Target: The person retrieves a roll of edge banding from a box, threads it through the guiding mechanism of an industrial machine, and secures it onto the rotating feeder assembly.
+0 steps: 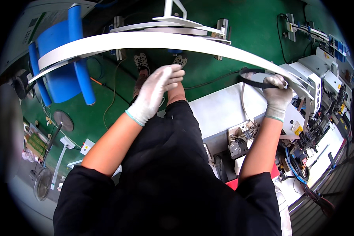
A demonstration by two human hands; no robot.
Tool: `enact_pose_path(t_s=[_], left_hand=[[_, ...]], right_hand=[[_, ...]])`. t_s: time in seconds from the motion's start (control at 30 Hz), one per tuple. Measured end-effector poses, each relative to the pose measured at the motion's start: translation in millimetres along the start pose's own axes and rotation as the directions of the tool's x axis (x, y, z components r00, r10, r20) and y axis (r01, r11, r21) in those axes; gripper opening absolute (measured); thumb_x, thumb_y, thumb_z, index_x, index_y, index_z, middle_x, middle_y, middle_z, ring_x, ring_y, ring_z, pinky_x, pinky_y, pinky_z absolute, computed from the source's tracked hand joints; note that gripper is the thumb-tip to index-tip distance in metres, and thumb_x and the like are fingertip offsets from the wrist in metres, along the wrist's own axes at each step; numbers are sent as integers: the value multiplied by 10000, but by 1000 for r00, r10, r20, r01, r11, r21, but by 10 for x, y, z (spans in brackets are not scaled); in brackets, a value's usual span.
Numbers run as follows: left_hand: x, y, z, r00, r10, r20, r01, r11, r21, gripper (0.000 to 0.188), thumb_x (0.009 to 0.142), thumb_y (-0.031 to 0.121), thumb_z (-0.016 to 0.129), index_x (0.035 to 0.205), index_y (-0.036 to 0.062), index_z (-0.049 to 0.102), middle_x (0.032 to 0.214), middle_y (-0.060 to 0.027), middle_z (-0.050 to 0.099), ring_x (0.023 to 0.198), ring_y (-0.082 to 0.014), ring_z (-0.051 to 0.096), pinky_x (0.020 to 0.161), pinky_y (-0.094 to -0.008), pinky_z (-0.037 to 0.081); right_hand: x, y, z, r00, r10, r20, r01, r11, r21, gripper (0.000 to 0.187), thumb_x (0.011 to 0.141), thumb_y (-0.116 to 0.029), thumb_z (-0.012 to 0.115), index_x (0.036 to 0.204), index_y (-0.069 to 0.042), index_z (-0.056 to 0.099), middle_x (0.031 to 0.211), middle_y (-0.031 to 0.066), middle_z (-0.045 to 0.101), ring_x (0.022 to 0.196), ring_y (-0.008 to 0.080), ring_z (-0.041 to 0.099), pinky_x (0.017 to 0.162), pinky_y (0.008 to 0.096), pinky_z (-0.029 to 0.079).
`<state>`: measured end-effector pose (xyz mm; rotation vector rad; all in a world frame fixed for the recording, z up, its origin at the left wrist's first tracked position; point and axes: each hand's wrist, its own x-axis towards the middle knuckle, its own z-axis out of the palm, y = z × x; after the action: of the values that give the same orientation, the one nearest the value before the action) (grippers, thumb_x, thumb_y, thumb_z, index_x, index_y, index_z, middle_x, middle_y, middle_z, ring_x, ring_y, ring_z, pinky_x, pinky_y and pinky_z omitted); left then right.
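Note:
My left hand (155, 92), in a pale glove with a light-blue cuff, is raised above my thighs. Its fingers are stretched out and hold nothing. Off to the right, my right hand (278, 96) wears a matching glove. Its fingers are closed round a dark looped band (257, 83), beside the right end of a long white curved rail (153, 40). The rail arches across in front of me, beyond both hands. Below the band, a thin pale strip (244, 103) hangs down toward the machine parts. My right palm is turned away from view.
At the far left, a blue sheet (58, 59) hangs between blue rollers, by the rail's left end. A white worktop (220, 112) lies right of my legs, with a small motor assembly (238, 143) nearer me. Machinery (306, 84) and cables crowd the right. Cables cross the green floor (106, 86).

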<state>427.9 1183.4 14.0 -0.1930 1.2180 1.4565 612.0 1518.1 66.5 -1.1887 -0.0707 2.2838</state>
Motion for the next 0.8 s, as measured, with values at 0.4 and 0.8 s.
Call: enact_pose_path(t_s=[0.4, 0.8], left_hand=[[-358, 536, 337, 970, 176, 170, -190, 979, 73, 380, 1013, 226, 524, 1283, -39, 552, 1244, -127, 608, 1193, -191, 550, 1069, -325, 382], [29, 104, -545, 933, 129, -337, -288, 828, -480, 336, 1014, 263, 530, 1291, 80, 478, 1298, -135, 552, 1254, -287, 526, 1073, -432, 422]], right_hand=[[-203, 1345, 164, 996, 36, -77, -44, 994, -102, 397, 985, -451, 500, 741, -141, 548, 555, -31, 427, 501, 118, 378, 575, 278, 394], [179, 3126, 17, 943, 286, -172, -320, 919, -232, 526, 971, -460, 575, 613, -181, 310, 549, -32, 223, 508, 139, 244, 498, 291, 271]])
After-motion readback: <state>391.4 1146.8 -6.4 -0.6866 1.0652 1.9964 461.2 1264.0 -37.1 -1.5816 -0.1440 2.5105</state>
